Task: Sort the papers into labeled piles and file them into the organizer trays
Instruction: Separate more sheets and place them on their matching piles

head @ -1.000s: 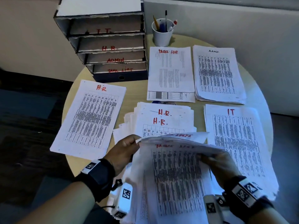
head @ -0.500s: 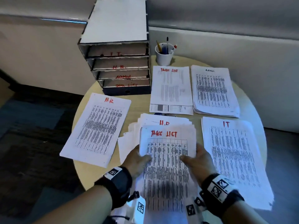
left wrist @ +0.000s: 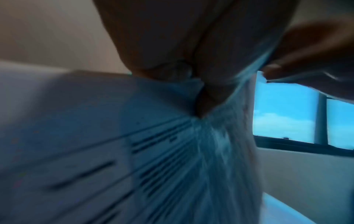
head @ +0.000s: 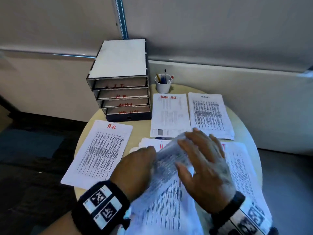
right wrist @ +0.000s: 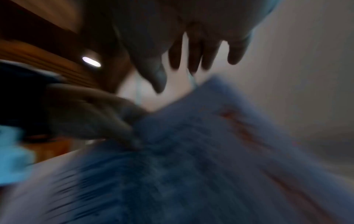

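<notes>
A printed sheet [head: 167, 160] is lifted and curled over the unsorted stack [head: 147, 144] at the table's middle, blurred by motion. My left hand [head: 135, 167] pinches its left edge; the left wrist view shows thumb and fingers closed on the sheet [left wrist: 210, 151]. My right hand [head: 203, 160] lies over the sheet's right side with straight, spread fingers [right wrist: 193, 54] above the paper [right wrist: 191, 151]. Around them lie the H.R pile [head: 100, 150], the Tasks List pile [head: 169, 114], the Admin pile [head: 210, 114] and the IT pile [head: 242, 167]. The four-tray organizer [head: 122, 92] stands at the back left.
A white cup of pens [head: 163, 84] stands right of the organizer. The round table's edge [head: 245, 126] curves close behind the Admin and IT piles. A wall panel runs behind the table, and dark floor lies to the left.
The Tasks List sheet that lay flat under both hands has lifted and curled. My right hand has moved up and forward over it. The head view has tilted upward.
</notes>
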A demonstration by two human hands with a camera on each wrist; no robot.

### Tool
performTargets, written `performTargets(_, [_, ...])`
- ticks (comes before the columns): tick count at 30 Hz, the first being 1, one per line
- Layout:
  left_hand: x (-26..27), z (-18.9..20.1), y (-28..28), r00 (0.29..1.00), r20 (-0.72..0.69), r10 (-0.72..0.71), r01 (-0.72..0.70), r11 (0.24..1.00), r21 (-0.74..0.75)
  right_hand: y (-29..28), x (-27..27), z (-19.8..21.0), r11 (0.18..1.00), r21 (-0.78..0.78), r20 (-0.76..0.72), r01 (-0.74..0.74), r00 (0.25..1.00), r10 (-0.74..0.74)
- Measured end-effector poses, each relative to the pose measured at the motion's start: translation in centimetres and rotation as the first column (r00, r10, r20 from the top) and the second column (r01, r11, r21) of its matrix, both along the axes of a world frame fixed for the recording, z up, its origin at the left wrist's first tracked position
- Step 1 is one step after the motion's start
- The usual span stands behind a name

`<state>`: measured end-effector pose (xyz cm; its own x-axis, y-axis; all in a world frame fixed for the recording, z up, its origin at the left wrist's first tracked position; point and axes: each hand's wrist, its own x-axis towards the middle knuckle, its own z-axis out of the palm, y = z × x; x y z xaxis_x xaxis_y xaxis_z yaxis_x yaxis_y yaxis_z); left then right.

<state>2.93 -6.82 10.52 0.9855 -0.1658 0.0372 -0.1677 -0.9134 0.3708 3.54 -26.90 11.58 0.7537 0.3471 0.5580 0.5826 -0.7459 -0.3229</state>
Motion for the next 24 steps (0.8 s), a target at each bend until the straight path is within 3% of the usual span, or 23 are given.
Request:
performTargets(2, [0.4, 3.6, -1.8, 0.976, 0.093, -0.196, 0.181, 0.972, 0.153, 1.7, -0.2, 3.1, 0.957, -0.274, -0.102, -0.097, 0.992, 0.072])
performTargets(4, [0.6, 5.8, -2.9, 0.946, 0.131, -0.297, 0.246, 0.920, 0.306, 2.6, 0.2, 5.2, 0.894, -0.438, -0.283, -0.096, 0.958, -0.036])
performTargets(7, [1.1, 7.4, -2.3, 0.945, 0.174, -0.277, 0.212, 0.924, 0.319, 1.3, 1.7, 5.6, 0.908, -0.413, -0.395, -0.066, 0.912, -0.113])
performTargets(10, [1.8, 6.5, 1.8, 0.927, 0.362, -0.101, 0.017, 0.974, 0.227, -1.1, 2.8, 3.8, 0.967, -0.253, -0.557, 0.013, 0.815, -0.157])
performTargets(13, [0.5, 5.0, 6.7, 0.833, 0.463, 0.304, -0.341, 0.940, -0.003, -4.0, 3.0, 2.3, 0.982, -0.019, -0.677, 0.186, 0.721, -0.150])
performTargets(14, [-0.1, 3.9, 8.1, 0.798, 0.398, 0.453, -0.445, 0.888, -0.119, -4.7, 3.0, 2.1, 0.973, 0.058, -0.699, 0.225, 0.705, -0.121])
performTargets(15, [-0.8, 3.2, 8.5, 0.782, 0.239, 0.575, -0.517, 0.814, -0.266, -5.0, 2.8, 2.1, 0.960, 0.129, -0.707, 0.247, 0.702, -0.086])
performTargets(16, [-1.3, 2.7, 8.4, 0.780, -0.024, 0.626, -0.573, 0.698, -0.430, -5.0, 2.6, 2.1, 0.947, 0.190, -0.707, 0.259, 0.706, -0.051])
performTargets(17, [-1.7, 2.1, 7.9, 0.771, -0.314, 0.554, -0.618, 0.533, -0.578, -4.8, 2.4, 2.2, 0.928, 0.258, -0.710, 0.271, 0.704, -0.008])
performTargets(18, [-1.8, 1.5, 7.1, 0.758, -0.545, 0.359, -0.649, 0.334, -0.684, -4.4, 2.1, 2.2, 0.900, 0.338, -0.711, 0.274, 0.701, 0.053])
performTargets(19, [-1.7, 1.2, 6.6, 0.750, -0.644, 0.149, -0.661, 0.157, -0.734, -3.9, 1.9, 2.2, 0.875, 0.400, -0.709, 0.272, 0.697, 0.107])
performTargets(21, [-0.8, 0.5, 5.9, 0.806, -0.591, 0.013, -0.592, 0.031, -0.806, -2.8, 1.4, 2.4, 0.860, 0.439, -0.685, 0.259, 0.716, 0.134])
performTargets(23, [0.3, 1.6, 5.0, 0.897, -0.434, 0.083, -0.439, 0.057, -0.897, -2.0, 1.2, 2.4, 0.854, 0.454, -0.656, 0.255, 0.744, 0.127])
performTargets(24, [0.7, 2.3, 4.6, 0.937, -0.319, 0.145, -0.337, 0.130, -0.932, -1.7, 1.1, 2.2, 0.831, 0.482, -0.662, 0.278, 0.736, 0.138])
